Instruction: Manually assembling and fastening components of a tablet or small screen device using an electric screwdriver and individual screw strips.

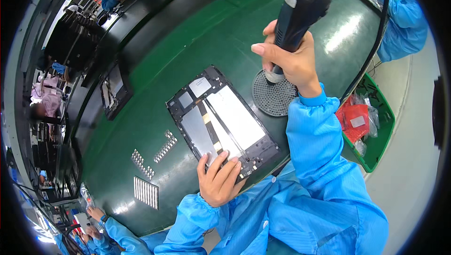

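My right hand (298, 65) is wrapped round a black electric screwdriver (300, 15), held upright with the thumb stretched out to the left. The screwdriver's lower end is over a round, dark screw tray (272, 100) full of small holes; whether it touches the tray I cannot tell. An opened tablet (237, 126) lies tilted in front of me, its battery panels and inner parts facing up. My left hand (218, 182) grips the tablet's near edge, fingers laid on top; its thumb is hidden.
Small metal parts (165, 147) in rows and a striped plate (146, 192) lie left on the green table (178, 67). Another opened device (114, 93) is further left. A green bin (380, 137) with red bags stands right. A black cable (376, 43) hangs there. Co-workers' sleeves (399, 29) show nearby.
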`<state>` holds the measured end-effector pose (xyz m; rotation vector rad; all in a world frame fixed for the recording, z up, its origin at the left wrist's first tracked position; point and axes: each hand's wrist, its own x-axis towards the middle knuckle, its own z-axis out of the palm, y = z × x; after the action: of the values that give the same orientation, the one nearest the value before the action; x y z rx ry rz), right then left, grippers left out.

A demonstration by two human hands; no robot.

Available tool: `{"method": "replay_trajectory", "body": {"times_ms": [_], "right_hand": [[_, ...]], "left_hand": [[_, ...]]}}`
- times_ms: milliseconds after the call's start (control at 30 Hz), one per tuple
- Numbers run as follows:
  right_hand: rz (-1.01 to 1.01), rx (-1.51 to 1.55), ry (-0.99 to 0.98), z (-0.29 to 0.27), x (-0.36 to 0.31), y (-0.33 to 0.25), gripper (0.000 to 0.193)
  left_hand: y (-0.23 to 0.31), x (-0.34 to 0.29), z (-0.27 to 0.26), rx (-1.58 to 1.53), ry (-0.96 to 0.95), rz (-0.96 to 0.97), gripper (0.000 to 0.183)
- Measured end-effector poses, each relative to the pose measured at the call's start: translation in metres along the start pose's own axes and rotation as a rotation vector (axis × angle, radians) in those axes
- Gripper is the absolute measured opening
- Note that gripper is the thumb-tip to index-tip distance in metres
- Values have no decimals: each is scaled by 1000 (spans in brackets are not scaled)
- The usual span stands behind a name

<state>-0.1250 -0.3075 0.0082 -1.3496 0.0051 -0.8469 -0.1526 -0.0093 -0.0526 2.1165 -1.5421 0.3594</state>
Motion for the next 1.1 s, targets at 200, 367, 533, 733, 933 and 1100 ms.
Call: {"method": "replay_trajectory", "body": {"times_ms": [200,367,533,733,933,1100], "right_hand": [[-10,-46,-11,-7,2,9,29],[0,-59,0,-4,2,10,28],[38,-54,3,-4,4,11,29],[55,-31,5,-4,5,17,29],[79,-45,-3,-5,5,13,31],[80,-51,-4,-4,3,12,30]], "left_hand": [[-1,10,7,-136,-40,-39,41],[-1,15,1,-174,-38,-7,38],[-12,22,-2,-227,80,9,26],[-29,28,-8,-223,255,-209,22],[-34,17,-10,-258,402,-500,17],[-37,9,-15,-273,386,-598,12]]}}
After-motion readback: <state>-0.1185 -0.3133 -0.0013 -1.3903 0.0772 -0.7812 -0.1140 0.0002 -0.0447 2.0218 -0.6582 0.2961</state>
